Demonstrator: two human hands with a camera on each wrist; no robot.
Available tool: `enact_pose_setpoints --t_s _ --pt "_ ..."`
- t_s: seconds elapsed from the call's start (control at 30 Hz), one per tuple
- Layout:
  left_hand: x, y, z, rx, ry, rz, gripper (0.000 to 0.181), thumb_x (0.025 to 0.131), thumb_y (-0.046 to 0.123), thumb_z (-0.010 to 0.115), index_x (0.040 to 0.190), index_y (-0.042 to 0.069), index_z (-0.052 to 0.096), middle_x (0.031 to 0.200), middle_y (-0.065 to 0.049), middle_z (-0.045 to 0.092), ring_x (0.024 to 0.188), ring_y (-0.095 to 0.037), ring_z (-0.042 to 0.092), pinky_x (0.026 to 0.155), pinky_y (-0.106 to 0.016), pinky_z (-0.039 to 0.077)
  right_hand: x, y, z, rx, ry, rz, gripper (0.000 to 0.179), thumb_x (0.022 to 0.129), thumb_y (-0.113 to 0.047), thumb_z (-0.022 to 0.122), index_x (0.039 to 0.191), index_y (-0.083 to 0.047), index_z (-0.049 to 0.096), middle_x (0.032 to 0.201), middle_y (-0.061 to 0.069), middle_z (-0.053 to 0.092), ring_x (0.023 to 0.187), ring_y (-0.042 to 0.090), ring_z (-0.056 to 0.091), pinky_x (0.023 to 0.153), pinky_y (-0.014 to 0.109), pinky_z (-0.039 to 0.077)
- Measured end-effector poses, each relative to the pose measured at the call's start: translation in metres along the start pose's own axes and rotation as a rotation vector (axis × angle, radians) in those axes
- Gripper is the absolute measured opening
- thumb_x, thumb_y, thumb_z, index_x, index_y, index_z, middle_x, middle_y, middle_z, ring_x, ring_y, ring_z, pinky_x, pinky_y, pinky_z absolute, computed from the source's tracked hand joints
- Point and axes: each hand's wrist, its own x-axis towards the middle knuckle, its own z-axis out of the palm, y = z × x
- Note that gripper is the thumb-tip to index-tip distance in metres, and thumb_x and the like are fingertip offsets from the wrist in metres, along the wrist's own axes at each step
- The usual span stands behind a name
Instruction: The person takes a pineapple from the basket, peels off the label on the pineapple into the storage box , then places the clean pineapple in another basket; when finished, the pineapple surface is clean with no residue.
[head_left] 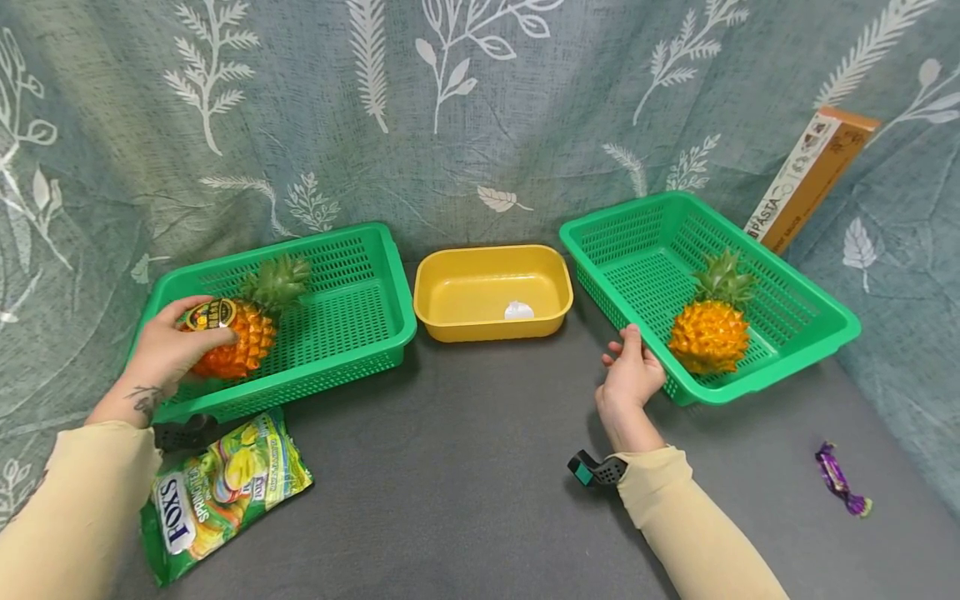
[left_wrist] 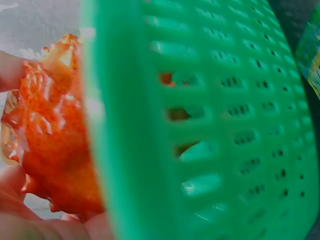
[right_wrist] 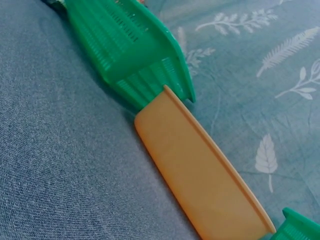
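My left hand (head_left: 180,337) grips an orange toy-like pineapple (head_left: 251,337) with green leaves and a black-and-gold label, over the near left end of the left green basket (head_left: 397,283). The left wrist view has the pineapple's bumpy orange body (left_wrist: 57,145) between thumb and fingers, partly hidden by the basket's wall (left_wrist: 225,120). My right hand (head_left: 630,375) is beside the near left corner of the right green basket (head_left: 795,292), loosely curled with its thumb up by the rim. Inside that basket is a second pineapple (head_left: 708,333), more yellow-orange.
Between the baskets stands a yellow bin (head_left: 492,329) with a white round spot inside. A green FOX'S candy bag (head_left: 225,492) lies in front of the left basket. A purple-wrapped candy (head_left: 840,479) is at right. Behind the right basket, a pasta box (head_left: 813,183) leans on the curtain (head_left: 510,150).
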Motion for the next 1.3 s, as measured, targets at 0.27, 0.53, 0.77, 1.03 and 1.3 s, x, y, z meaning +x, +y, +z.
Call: enact_pose_setpoints --t_s 0.27,0.53,0.77,1.03,1.3 --pt "-0.007 0.028 0.001 -0.117 0.012 0.134 0.061 0.089 0.016 0.060 0.139 0.037 0.032 0.109 -0.006 0.029 0.068 0.001 0.054 0.053 -0.028 0.053 0.000 -0.001 0.000 -0.002 -0.007 0.014 0.022 0.089 -0.029 0.061 0.084 -0.008 0.064 0.055 -0.004 0.054 0.041 0.007 0.047 0.047 0.022 0.046" --pt "-0.018 0.063 0.010 -0.318 -0.089 0.276 0.059 0.083 -0.002 0.063 0.125 0.036 0.045 0.106 0.009 0.038 0.073 -0.001 0.060 0.053 -0.023 0.053 0.001 0.000 0.000 0.019 0.001 -0.021 0.020 0.089 -0.027 0.062 0.078 -0.010 0.065 0.055 -0.003 0.054 0.044 0.007 0.049 0.047 0.022 0.046" --pt "-0.032 0.089 0.033 -0.075 -0.094 0.413 0.064 0.080 -0.001 0.066 0.133 0.029 0.044 0.112 0.012 0.037 0.076 -0.003 0.055 0.057 -0.022 0.051 0.001 0.000 0.001 0.018 0.000 -0.014 0.020 0.089 -0.027 0.062 0.078 -0.010 0.065 0.056 -0.003 0.054 0.044 0.007 0.049 0.047 0.022 0.046" --pt "-0.051 0.105 0.061 -0.107 -0.222 0.507 0.066 0.075 -0.006 0.068 0.132 0.020 0.046 0.121 -0.006 0.034 0.085 -0.006 0.055 0.063 -0.023 0.052 0.001 0.000 0.000 0.014 0.002 -0.009 0.020 0.089 -0.027 0.062 0.077 -0.010 0.065 0.055 -0.003 0.054 0.046 0.008 0.050 0.047 0.022 0.047" --pt "-0.072 0.108 0.096 -0.063 -0.335 0.573 0.064 0.070 0.000 0.073 0.129 0.010 0.051 0.116 -0.011 0.041 0.098 -0.018 0.044 0.070 -0.026 0.052 0.001 -0.001 0.000 0.017 -0.008 -0.001 0.023 0.089 -0.027 0.062 0.083 -0.005 0.065 0.057 -0.003 0.055 0.050 0.009 0.052 0.048 0.023 0.047"
